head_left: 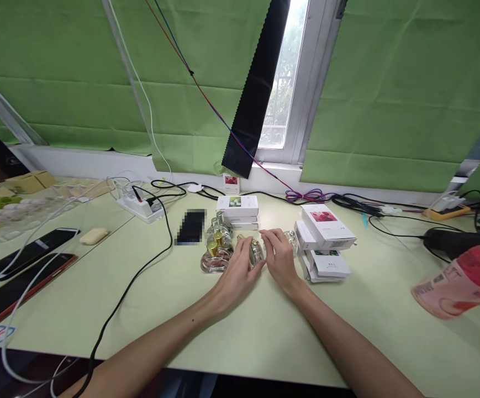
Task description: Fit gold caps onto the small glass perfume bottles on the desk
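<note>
Small glass perfume bottles with gold caps sit in a cluster [216, 251] on the table. My left hand [236, 271] curves around one perfume bottle [257, 251] at the cluster's right side, its thumb along the near side. Close by on the right, my right hand [280, 257] has its fingers bent and drawn together. Whatever lies under those fingers is hidden. Another clear glass bottle [292, 241] peeks out behind my right hand. White boxes with a red flower picture [326, 224] are stacked right of my hands, and more white boxes [237, 205] lie behind the bottles.
A pixelated dark rectangle [190, 226] lies left of the bottles. Black cable [140, 272] runs across the table from a power strip [140, 207]. Phones [20, 284] lie at left. A pink tumbler [457, 282] leans at right. Bundled cables [355, 204] line the back edge.
</note>
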Available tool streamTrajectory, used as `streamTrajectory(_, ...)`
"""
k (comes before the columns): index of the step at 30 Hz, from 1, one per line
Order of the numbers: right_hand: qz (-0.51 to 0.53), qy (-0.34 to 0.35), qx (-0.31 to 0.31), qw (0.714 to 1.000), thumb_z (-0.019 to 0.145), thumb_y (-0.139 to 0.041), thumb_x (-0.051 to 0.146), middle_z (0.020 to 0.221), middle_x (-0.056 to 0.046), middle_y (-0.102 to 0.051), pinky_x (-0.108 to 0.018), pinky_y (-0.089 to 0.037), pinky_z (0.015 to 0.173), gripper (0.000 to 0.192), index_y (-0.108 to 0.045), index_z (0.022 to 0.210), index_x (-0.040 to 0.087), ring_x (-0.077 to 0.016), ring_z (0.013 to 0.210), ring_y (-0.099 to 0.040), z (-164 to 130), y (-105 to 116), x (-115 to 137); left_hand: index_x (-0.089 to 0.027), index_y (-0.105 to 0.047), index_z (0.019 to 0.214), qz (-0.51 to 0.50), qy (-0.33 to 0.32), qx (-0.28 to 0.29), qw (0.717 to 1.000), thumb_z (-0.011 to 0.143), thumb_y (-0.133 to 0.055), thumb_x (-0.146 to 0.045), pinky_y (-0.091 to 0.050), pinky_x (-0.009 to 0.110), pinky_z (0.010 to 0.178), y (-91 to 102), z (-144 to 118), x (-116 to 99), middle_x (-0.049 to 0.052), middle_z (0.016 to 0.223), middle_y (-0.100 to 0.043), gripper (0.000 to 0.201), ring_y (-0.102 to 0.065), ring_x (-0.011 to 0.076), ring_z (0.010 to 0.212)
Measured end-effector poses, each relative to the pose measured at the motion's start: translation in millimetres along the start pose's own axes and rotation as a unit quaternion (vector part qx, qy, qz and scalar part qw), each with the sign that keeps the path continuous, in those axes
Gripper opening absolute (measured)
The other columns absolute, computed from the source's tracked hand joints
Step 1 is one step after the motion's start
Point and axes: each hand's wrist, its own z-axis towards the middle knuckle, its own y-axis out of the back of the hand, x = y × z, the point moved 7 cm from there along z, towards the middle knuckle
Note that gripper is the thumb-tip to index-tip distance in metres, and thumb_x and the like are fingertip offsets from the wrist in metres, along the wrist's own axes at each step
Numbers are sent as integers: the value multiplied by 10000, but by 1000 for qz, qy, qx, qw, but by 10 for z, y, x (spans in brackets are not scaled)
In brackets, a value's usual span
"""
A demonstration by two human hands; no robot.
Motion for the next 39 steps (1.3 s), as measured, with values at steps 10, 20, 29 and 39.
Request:
streamTrajectory(10,6,34,3,999,1034,-411,185,1071,-98,-636,-379,-533,902,277,-635,1194,219,-220,1025,-621,2,-33,80,-218,-392,1427,-28,-7,5,1000,956,-517,-277,-517,384,903,31,19,-69,134,1384,-485,490,-608,233,1021)
streamTrajectory(20,11,73,6,997,1029,-434,162,1009,-81,-663,-389,-528,868,217,-634,1089,221,-228,977,-605,13,-41,159,-215,-411,1402,-40,-31,1,999,947,-514,-200,-520,366,894,29,26,-75,125,1343,-503,467,-584,231,1074)
streamTrajectory(29,23,72,21,997,1015,-476,152,1014,-78,-666,-401,-518,873,206,-651,1096,224,-234,981,-577,7,-29,195,-222,-393,1423,-47,-46,-6,998,914,-529,-152,-526,378,881,13,26,-53,117,1350,-515,532,-592,219,1016)
streamTrajectory(39,20,73,25,997,1003,-483,129,1005,-76,-668,-401,-510,853,221,-658,1094,229,-237,966,-573,-1,-45,195,-202,-344,1461,-57,-56,-20,997,875,-547,-146,-536,382,856,30,6,-62,101,1157,-606,623,-616,206,918)
